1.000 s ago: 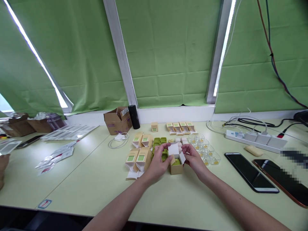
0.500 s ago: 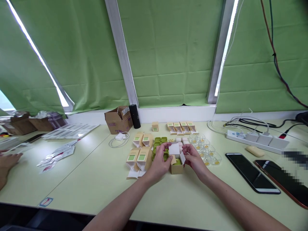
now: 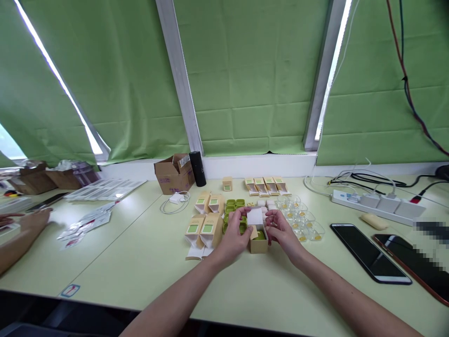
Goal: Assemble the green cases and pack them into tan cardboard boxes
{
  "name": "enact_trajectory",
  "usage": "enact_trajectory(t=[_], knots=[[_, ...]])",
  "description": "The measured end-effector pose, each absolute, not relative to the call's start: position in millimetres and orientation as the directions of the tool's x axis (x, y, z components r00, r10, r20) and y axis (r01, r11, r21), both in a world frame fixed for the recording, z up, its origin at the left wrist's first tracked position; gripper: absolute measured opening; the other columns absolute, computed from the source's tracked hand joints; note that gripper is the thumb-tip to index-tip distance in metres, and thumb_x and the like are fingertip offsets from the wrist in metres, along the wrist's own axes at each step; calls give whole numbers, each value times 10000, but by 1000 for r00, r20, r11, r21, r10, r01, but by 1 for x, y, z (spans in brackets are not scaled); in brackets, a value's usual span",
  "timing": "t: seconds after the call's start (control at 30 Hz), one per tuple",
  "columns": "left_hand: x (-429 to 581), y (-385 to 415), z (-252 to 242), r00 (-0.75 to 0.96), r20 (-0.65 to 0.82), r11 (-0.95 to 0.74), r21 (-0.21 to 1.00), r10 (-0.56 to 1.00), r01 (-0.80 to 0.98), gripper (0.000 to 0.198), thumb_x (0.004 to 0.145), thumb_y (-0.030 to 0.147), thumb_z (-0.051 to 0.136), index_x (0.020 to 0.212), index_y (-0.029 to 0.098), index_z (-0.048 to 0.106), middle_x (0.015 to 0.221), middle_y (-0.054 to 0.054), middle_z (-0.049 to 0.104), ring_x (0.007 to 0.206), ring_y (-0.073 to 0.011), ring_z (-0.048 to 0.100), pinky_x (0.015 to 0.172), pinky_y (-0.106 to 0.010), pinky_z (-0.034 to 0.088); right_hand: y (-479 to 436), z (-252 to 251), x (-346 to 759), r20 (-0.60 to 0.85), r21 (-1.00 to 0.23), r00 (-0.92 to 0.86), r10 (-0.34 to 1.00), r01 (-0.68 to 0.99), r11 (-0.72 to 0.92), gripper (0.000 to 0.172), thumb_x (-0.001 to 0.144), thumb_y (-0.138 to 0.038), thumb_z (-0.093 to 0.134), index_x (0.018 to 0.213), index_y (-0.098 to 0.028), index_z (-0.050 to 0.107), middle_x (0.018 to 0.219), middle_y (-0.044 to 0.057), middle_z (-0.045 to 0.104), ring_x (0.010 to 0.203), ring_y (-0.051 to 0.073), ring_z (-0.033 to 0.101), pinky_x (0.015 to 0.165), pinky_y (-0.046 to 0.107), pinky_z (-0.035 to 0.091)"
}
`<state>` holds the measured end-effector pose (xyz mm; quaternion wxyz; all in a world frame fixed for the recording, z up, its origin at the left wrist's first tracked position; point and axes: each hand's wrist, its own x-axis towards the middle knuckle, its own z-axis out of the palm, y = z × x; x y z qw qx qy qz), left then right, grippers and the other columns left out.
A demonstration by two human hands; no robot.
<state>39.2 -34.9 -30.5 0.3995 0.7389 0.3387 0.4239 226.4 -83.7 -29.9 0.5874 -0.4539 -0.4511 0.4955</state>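
kraft box [image 3: 258, 245], right hand [image 3: 282, 232] moved in closer against it

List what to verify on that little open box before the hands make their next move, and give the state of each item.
1. Tan box stands upright on the table: ok.
2. Green piece sits inside the box: ok.
3. White top flap stands open: ok.
4. Left hand grips the box's left side, right hand its right side: ok.
5. Side flaps folded in: cannot tell, the fingers cover them.
6. Clear cups apart from the right hand: cannot tell.
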Motion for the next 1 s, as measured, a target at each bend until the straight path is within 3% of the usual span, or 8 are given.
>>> enact_trajectory(t=[0.47, 1.0], knots=[[40, -37, -31, 406, 351, -428, 896, 844, 116, 462, 934, 138, 647, 1372, 250, 550, 1363, -130, 544, 1328, -294, 532, 1170, -498, 430, -72, -57, 224, 154, -978, 106, 982, -123, 166, 464, 729, -352, 713, 1111, -301, 456, 901, -61, 447, 618, 108, 497, 454, 209, 378], [39, -36, -32, 397, 378, -456, 882, 836, 119, 463, 921, 153, 661, 1361, 253, 560, 1346, -122, 554, 1311, -285, 544, 1160, -484, 438, -69, -64, 225, 165, -982, 88, 982, -81, 173, 467, 741, -362, 706, 1127, -295, 452, 875, -65, 424, 605, 111, 454, 435, 211, 359]])
